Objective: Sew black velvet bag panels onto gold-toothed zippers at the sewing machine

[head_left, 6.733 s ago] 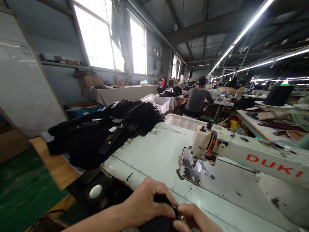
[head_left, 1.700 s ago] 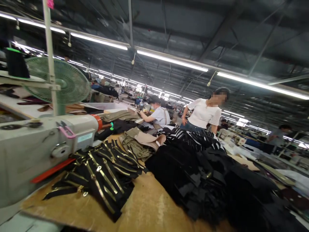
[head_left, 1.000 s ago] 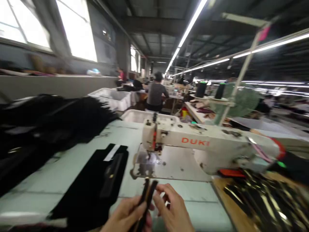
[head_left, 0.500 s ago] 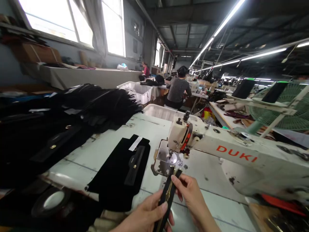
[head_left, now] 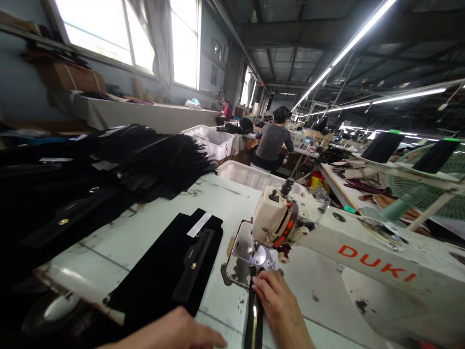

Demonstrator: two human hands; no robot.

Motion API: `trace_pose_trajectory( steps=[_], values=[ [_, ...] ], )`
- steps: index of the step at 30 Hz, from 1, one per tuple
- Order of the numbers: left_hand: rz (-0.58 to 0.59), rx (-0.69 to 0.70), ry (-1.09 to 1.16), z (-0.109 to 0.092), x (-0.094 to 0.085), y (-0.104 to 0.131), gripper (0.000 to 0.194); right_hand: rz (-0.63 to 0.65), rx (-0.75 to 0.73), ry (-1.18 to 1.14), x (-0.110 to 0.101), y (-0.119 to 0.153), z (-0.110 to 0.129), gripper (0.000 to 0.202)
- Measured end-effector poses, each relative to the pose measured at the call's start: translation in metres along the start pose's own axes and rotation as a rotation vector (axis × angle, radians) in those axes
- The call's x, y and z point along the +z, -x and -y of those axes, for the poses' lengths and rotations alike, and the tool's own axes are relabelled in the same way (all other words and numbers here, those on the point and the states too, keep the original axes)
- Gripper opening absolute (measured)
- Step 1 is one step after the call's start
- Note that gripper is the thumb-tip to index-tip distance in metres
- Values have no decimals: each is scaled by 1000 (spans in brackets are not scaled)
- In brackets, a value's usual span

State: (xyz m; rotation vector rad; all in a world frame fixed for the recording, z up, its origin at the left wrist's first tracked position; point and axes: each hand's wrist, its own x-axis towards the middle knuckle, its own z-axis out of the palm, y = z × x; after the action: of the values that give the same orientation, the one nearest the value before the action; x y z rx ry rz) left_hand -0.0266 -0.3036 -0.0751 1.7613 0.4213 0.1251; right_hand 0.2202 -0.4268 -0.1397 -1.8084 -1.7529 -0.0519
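My right hand (head_left: 279, 303) holds a black zipper (head_left: 255, 310) with gold teeth, its fingers closed over the upper end just in front of the presser foot. The zipper runs straight down toward me on the sewing machine's bed. My left hand (head_left: 174, 332), slightly blurred, is apart from the zipper at the lower edge, with a finger stretched to the right and nothing seen in it. Just beyond that hand lies a black fabric panel (head_left: 160, 264) bearing a white label strip and a black tab with a gold fitting. The sewing machine (head_left: 327, 247) has its needle area lit.
A large heap of black pieces (head_left: 145, 155) covers the table's left side. White plastic bins (head_left: 240, 173) stand behind the table. Thread cones (head_left: 383, 147) and a green fan (head_left: 410, 189) are at the right. A co-worker (head_left: 272, 140) sits farther back.
My left hand has let go of the zipper and moved left. The right hand has brought the zipper's end closer to the presser foot, and the tape now lies straighter. The view has shifted slightly.
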Motion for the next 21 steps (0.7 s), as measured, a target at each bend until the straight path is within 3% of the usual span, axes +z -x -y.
trace_pose_trajectory(
  steps=[1, 4, 6, 8, 10, 13, 18, 20, 21],
  values=[
    [-55, -4, -87, -3, -21, -8, 34, 9, -55, 52, -1, 1, -2, 27],
    [-230, 90, -711, -5, -84, -55, 39, 3, -208, 268, -2, 2, -8, 30],
    [-246, 95, -770, -2, -114, -91, 53, -25, -255, 372, 0, 1, -12, 34],
    [-224, 90, -775, 4, -127, -117, 56, -49, -279, 429, 3, 0, -16, 35],
    [-194, 90, -761, 12, -124, -128, 42, -59, -294, 456, 6, 1, -19, 36],
    [-180, 83, -707, 19, -102, -128, 25, -87, -316, 488, 10, 3, -23, 36],
    [-174, 76, -611, 7, -60, -131, 30, -147, -353, 509, 15, 4, -27, 34],
    [-223, 102, -635, -1, -44, -129, 27, -156, -354, 524, 17, 4, -27, 34],
    [-260, 128, -662, -5, -36, -127, 37, -160, -354, 528, 18, 4, -27, 34]
  ],
)
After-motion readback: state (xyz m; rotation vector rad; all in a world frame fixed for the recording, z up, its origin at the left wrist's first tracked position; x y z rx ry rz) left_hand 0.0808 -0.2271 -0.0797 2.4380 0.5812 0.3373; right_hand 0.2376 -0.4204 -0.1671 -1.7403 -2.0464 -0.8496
